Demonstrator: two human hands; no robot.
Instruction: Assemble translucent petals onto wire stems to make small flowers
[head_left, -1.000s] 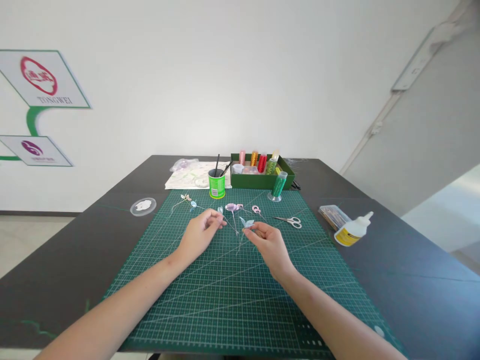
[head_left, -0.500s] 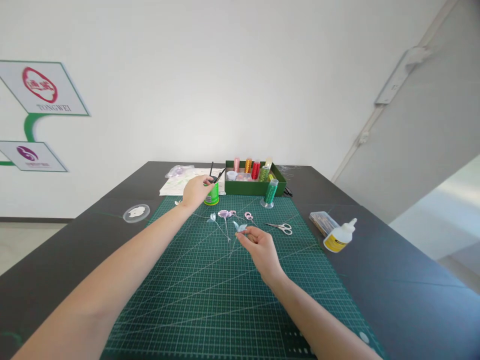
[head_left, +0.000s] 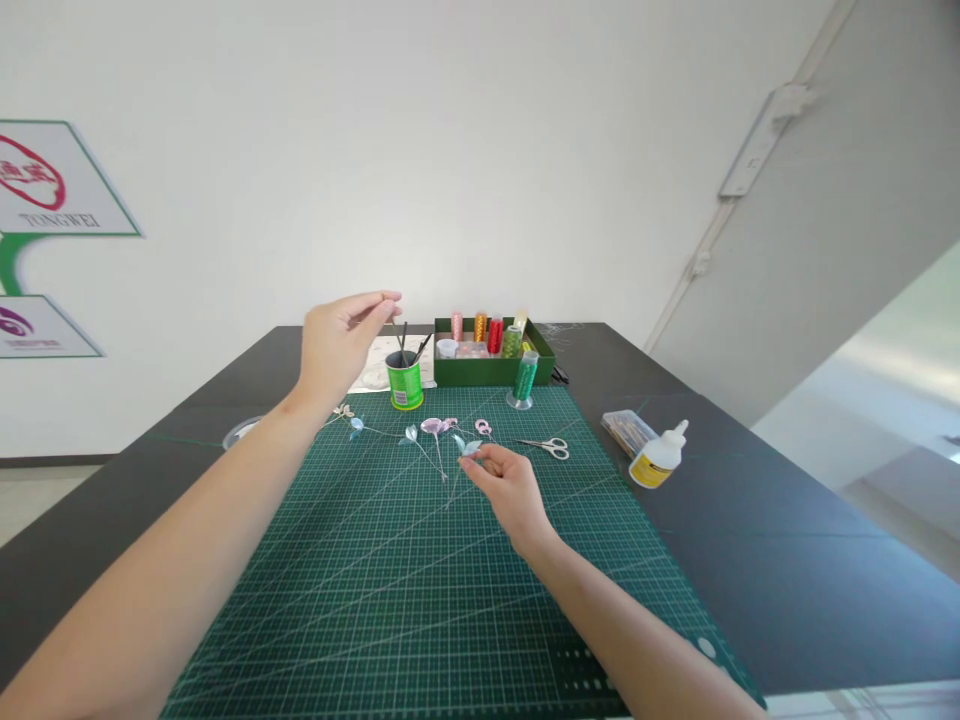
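My left hand point(head_left: 341, 340) is raised over the green can point(head_left: 406, 384) at the back of the cutting mat. Its fingertips are pinched on the upper end of a thin stick point(head_left: 397, 331), whose lower end goes down into the can. Other dark slim tools point(head_left: 422, 347) lean in the same can. Between thumb and fingers, my right hand point(head_left: 511, 492) holds a small pale blue flower point(head_left: 468, 447) just above the mat. Close to it on the mat lie a pink-purple flower on a stem point(head_left: 432, 427), another light blue piece point(head_left: 410, 435) and pink rings point(head_left: 483, 428).
Behind the green mat point(head_left: 420, 600) stands a green box point(head_left: 487, 373) of thread spools. A green spool point(head_left: 526, 376) stands before it. Scissors point(head_left: 553, 447) lie right of the flowers. A glue bottle point(head_left: 657, 458) and a clear case point(head_left: 628, 434) are farther right. My left forearm partly covers a clear dish point(head_left: 238, 432).
My left hand has risen and shifted left from beside the can's rim to above it, fingertips on the thin stick. My right hand still holds the blue flower. The view has shifted slightly right.
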